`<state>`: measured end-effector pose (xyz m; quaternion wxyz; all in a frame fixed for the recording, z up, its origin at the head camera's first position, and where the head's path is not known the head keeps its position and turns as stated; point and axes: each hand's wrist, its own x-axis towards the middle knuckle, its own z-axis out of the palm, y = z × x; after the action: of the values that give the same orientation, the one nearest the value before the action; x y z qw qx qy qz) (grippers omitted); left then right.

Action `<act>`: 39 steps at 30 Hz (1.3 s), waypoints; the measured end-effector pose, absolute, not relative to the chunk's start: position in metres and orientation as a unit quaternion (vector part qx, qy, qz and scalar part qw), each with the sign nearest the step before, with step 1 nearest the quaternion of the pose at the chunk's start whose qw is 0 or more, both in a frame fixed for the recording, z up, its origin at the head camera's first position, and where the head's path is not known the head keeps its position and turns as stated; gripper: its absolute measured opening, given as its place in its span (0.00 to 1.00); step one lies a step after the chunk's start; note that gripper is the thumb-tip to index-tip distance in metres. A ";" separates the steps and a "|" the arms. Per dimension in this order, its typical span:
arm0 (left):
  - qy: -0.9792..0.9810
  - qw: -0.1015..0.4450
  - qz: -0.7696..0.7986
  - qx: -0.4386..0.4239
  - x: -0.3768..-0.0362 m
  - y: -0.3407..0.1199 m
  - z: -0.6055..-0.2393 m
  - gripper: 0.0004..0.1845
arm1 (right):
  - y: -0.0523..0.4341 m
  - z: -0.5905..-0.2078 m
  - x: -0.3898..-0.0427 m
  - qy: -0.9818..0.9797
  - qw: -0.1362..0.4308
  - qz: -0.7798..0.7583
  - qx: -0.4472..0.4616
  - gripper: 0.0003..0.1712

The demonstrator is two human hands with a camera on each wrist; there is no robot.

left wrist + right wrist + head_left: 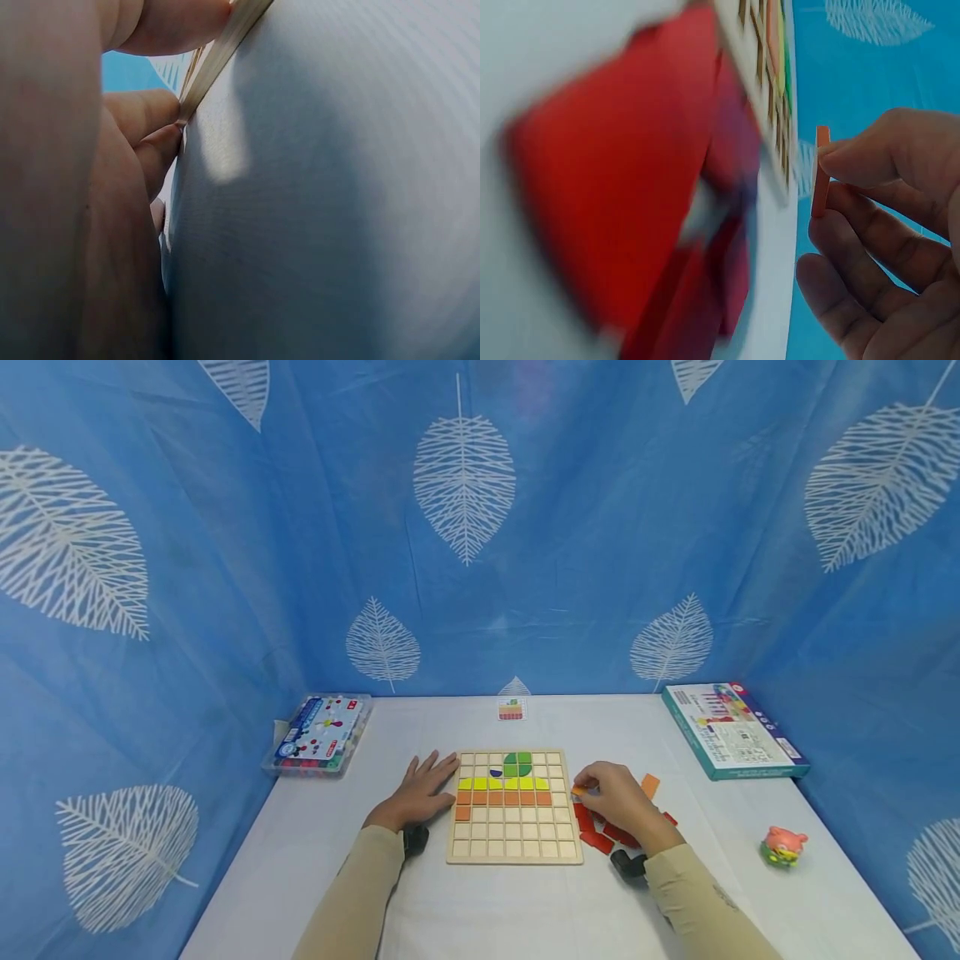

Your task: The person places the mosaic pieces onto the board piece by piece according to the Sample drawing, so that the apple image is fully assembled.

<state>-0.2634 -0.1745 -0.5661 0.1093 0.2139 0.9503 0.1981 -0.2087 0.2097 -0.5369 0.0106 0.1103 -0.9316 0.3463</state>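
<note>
While left hand (420, 793) lies flat, right hand (611, 793) pinches one orange tile (821, 172).

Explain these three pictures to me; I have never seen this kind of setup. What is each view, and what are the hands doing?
A person works with bare hands, wearing three cameras. The head view looks down on a white table. The left hand lies flat beside a wooden grid board, partly filled with coloured tiles. The right hand pinches a small orange tile over loose red tiles. The left wrist view shows fingers touching the board's edge; the right wrist view shows the pinched tile close up. Two boxes and a small toy sit further out.
</note>
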 end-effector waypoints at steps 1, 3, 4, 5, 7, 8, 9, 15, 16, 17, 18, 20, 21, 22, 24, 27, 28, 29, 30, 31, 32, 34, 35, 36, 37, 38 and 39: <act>0.949 0.108 0.202 0.215 -0.263 -0.174 -0.566 0.40 | 0.205 -0.535 -0.209 -0.930 0.007 0.349 0.114 0.08; 0.949 0.106 0.203 0.215 -0.264 -0.174 -0.566 0.40 | 0.192 -0.533 -0.212 -0.928 0.005 0.353 0.123 0.08; 0.949 0.105 0.203 0.215 -0.264 -0.174 -0.566 0.40 | 0.185 -0.532 -0.214 -0.925 0.006 0.356 0.130 0.08; 0.949 0.102 0.205 0.216 -0.264 -0.174 -0.566 0.40 | 0.178 -0.531 -0.215 -0.923 0.006 0.358 0.141 0.08; 0.950 0.104 0.204 0.214 -0.264 -0.174 -0.567 0.40 | 0.164 -0.529 -0.217 -0.917 0.005 0.360 0.170 0.08; 0.950 0.107 0.202 0.213 -0.264 -0.174 -0.567 0.40 | 0.157 -0.529 -0.219 -0.915 0.006 0.357 0.187 0.08; 0.949 0.106 0.206 0.214 -0.264 -0.174 -0.567 0.40 | 0.150 -0.529 -0.219 -0.913 0.008 0.353 0.206 0.08; 0.947 0.114 0.205 0.218 -0.263 -0.175 -0.568 0.40 | 0.108 -0.529 -0.223 -0.905 -0.015 0.330 0.270 0.08; 0.947 0.113 0.205 0.218 -0.264 -0.175 -0.568 0.40 | 0.101 -0.529 -0.224 -0.903 -0.023 0.331 0.275 0.07; 0.947 0.111 0.206 0.220 -0.264 -0.175 -0.568 0.40 | 0.095 -0.529 -0.224 -0.901 -0.031 0.331 0.280 0.07; 0.947 0.109 0.205 0.221 -0.264 -0.176 -0.568 0.40 | 0.089 -0.530 -0.225 -0.899 -0.040 0.330 0.286 0.06; 0.947 0.106 0.204 0.224 -0.265 -0.176 -0.568 0.39 | 0.079 -0.532 -0.225 -0.896 -0.053 0.323 0.300 0.06; 0.947 0.104 0.205 0.226 -0.265 -0.176 -0.568 0.39 | 0.075 -0.533 -0.225 -0.894 -0.057 0.320 0.307 0.06; 0.946 0.102 0.208 0.228 -0.265 -0.175 -0.568 0.39 | 0.071 -0.535 -0.225 -0.895 -0.060 0.316 0.311 0.06; 0.947 0.102 0.202 0.229 -0.266 -0.176 -0.568 0.39 | 0.064 -0.538 -0.225 -0.896 -0.062 0.309 0.312 0.06; 0.947 0.102 0.200 0.230 -0.266 -0.174 -0.569 0.39 | 0.060 -0.541 -0.223 -0.901 -0.052 0.305 0.304 0.07; 0.948 0.102 0.198 0.229 -0.266 -0.174 -0.569 0.39 | 0.060 -0.541 -0.222 -0.903 -0.050 0.307 0.298 0.07; 0.948 0.103 0.197 0.228 -0.266 -0.174 -0.569 0.39 | 0.059 -0.542 -0.221 -0.903 -0.046 0.309 0.294 0.07; 0.948 0.103 0.198 0.226 -0.266 -0.174 -0.569 0.39 | 0.059 -0.543 -0.220 -0.904 -0.043 0.312 0.290 0.07; 0.949 0.104 0.197 0.225 -0.265 -0.174 -0.568 0.40 | 0.059 -0.543 -0.219 -0.904 -0.039 0.314 0.286 0.07; 0.949 0.104 0.194 0.225 -0.265 -0.174 -0.568 0.40 | 0.059 -0.544 -0.218 -0.905 -0.036 0.317 0.281 0.07; 0.949 0.104 0.198 0.224 -0.264 -0.175 -0.567 0.40 | 0.059 -0.545 -0.216 -0.905 -0.030 0.323 0.274 0.07; 0.948 0.105 0.199 0.223 -0.264 -0.175 -0.567 0.40 | 0.059 -0.546 -0.216 -0.905 -0.028 0.325 0.272 0.07; 0.948 0.105 0.201 0.224 -0.264 -0.175 -0.567 0.40 | 0.059 -0.546 -0.215 -0.905 -0.027 0.327 0.271 0.07; 0.948 0.104 0.201 0.224 -0.263 -0.175 -0.567 0.40 | 0.060 -0.547 -0.214 -0.905 -0.027 0.329 0.269 0.08; 0.948 0.103 0.202 0.225 -0.263 -0.175 -0.567 0.40 | 0.060 -0.547 -0.214 -0.904 -0.028 0.331 0.268 0.07; 0.947 0.104 0.203 0.225 -0.263 -0.175 -0.567 0.40 | 0.061 -0.547 -0.213 -0.904 -0.029 0.334 0.266 0.07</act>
<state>-0.2629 -0.1749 -0.5667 0.1036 0.2245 0.9473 0.2035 -0.2132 0.0608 -0.5472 -0.0289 0.2656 -0.9040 0.3337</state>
